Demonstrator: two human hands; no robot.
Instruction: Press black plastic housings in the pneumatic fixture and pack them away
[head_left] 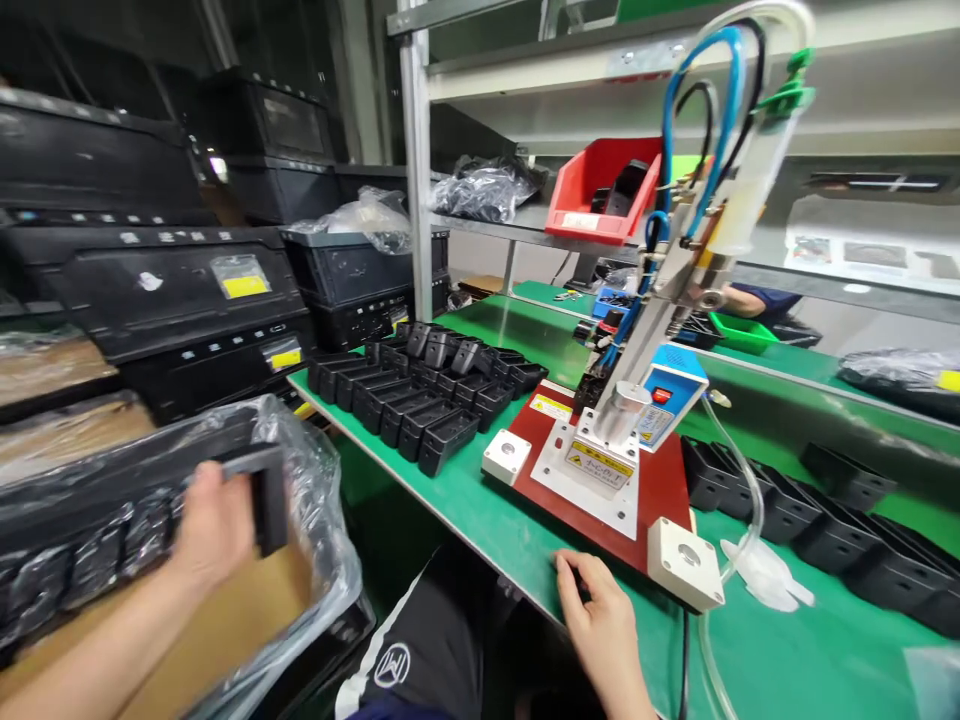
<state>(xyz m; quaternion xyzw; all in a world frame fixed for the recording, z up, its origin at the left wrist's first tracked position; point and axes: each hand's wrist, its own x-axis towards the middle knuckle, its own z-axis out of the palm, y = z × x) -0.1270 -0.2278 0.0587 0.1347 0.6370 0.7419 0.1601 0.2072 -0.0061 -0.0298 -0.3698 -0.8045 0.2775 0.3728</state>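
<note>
At the left, my left hand (214,530) grips a black plastic housing (270,500) by its upper end, above a plastic-lined bin (330,560). In that bin lie more black housings (97,560) in clear wrap, beside brown cardboard (232,630). My right hand (604,625) rests at the front edge of the green bench (480,535), thumb and forefinger curled together, with nothing visible in them. It is nearest to a press fixture (615,420) on a red base, between two white button boxes (506,455) (686,560).
Rows of black housings (405,400) stand left of the fixture, others (810,520) right. A clear hose (750,490) and white glove (769,575) lie nearby. A red bin (604,190) sits on the shelf; black crates (172,290) are stacked left. Another person's arm (750,300) shows behind.
</note>
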